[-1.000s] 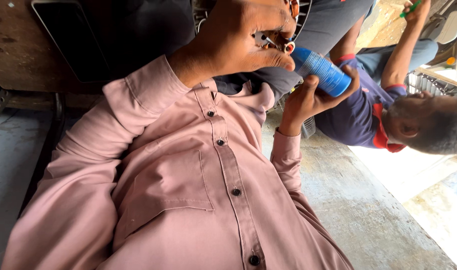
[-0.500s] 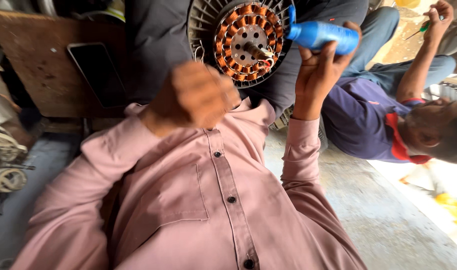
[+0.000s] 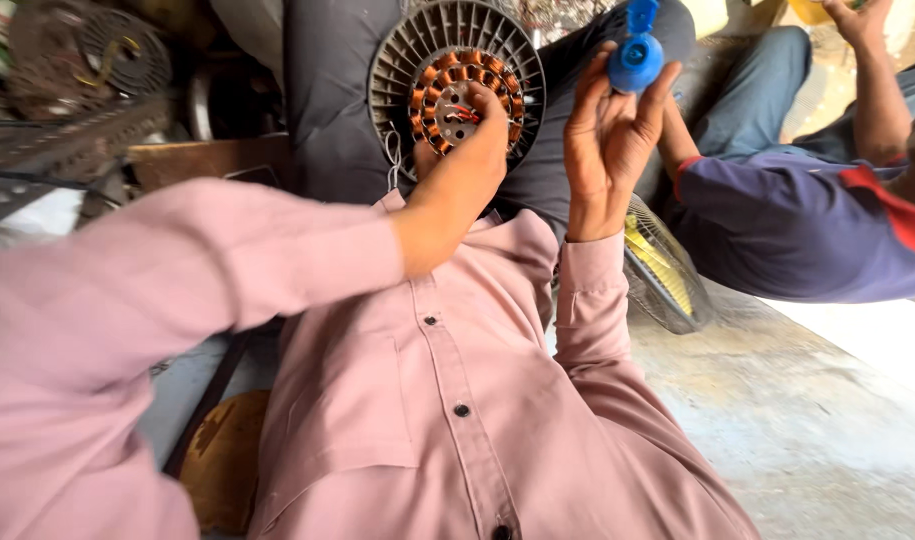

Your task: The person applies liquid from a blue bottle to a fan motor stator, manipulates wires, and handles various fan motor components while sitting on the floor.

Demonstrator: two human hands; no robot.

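Head view: left hand (image 3: 467,150) fingers are pinching at the heavy, stiff motor (image 3: 455,85) hub, right hand (image 3: 607,140) is gripping a light blue bottle (image 3: 635,55).

The fan motor (image 3: 455,88) is seen face-on, a round grey finned housing ringed inside with copper windings around a pale metal centre, propped upright on a dark-trousered lap. Its centre is touched by the left hand (image 3: 474,135). Just to the right of the motor, a blue plastic bottle (image 3: 635,55), cap flipped open, is gripped end-on at the fingertips of the right hand (image 3: 607,140).
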